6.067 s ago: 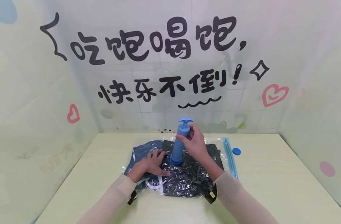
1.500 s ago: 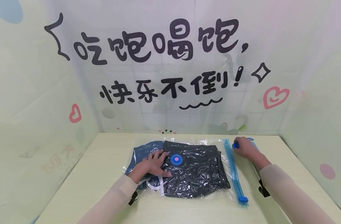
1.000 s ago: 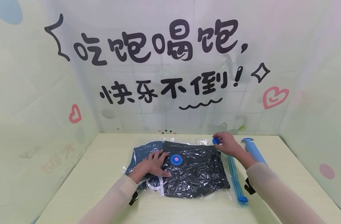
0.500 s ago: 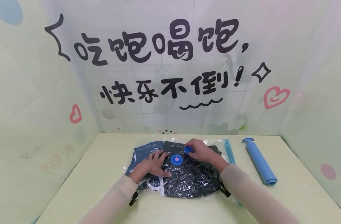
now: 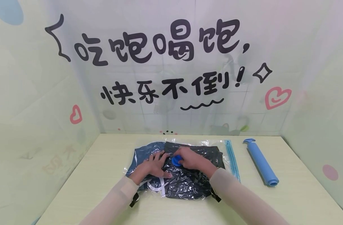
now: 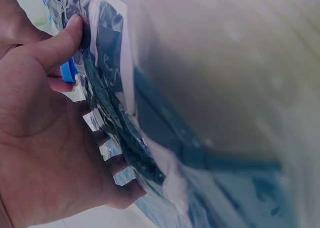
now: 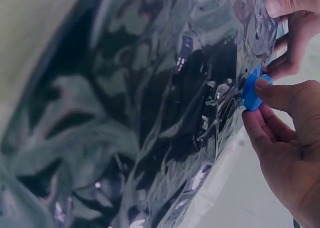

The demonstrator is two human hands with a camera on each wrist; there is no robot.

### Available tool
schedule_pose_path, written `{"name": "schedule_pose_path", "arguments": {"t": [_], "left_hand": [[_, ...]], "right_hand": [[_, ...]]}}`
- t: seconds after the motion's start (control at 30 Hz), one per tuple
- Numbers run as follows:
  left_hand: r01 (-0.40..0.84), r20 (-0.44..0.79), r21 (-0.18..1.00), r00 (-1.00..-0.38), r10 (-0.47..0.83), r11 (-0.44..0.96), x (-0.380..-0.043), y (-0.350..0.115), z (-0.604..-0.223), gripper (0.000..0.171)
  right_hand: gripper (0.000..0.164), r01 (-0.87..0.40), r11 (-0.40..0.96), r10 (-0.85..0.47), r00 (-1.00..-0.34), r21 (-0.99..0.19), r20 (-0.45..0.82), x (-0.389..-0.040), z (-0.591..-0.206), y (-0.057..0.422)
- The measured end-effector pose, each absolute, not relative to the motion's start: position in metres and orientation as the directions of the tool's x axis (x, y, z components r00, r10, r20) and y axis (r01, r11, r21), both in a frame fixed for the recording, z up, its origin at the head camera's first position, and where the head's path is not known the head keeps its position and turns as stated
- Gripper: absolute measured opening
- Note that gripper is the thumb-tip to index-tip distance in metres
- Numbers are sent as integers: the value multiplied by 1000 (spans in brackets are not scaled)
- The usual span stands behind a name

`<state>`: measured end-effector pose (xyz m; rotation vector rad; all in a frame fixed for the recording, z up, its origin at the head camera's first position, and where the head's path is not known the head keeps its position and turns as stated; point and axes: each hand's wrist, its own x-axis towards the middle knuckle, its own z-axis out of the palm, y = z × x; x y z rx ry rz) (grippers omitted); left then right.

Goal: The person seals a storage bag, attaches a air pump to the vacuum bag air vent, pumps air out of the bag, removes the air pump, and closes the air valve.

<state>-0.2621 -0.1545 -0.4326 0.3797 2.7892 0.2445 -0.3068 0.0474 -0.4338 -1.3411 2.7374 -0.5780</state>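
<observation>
A clear vacuum storage bag point(image 5: 199, 186) with dark folded clothes inside lies flat on the table. My left hand point(image 5: 152, 165) rests on its left part with fingers spread, and in the left wrist view the fingertips press the plastic. Between thumb and fingers my right hand point(image 5: 191, 158) pinches a round blue valve cap point(image 5: 176, 160), right at the bag's valve, which the cap covers. The right wrist view has the blue cap point(image 7: 253, 91) against the wrinkled film, with the left fingertips close beside it.
A blue hand pump point(image 5: 262, 164) lies on the table point(image 5: 298, 187) to the right of the bag. The bag's turquoise zip strip point(image 5: 232, 159) runs along its right edge. A printed curtain point(image 5: 171, 122) stands behind the table.
Earlier my right hand held the pump upright on the valve; the pump now lies at the right. The hand has since carried the blue cap leftward onto the valve. My left hand stays put.
</observation>
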Motion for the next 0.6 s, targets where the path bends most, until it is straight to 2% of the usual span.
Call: {"name": "schedule_pose_path", "arguments": {"t": [0.33,0.6], "left_hand": [[231,-293,215,-912,289,949,-264,-155,-434,86],[228,-292,220,-912,288,948,-263,-155,-434,86]], "right_hand": [[31,-724,617,-741,-666,-310,82,-303,-433,42],[31,-725,654,-730,-680,-218,72,-301,-434,34]]}}
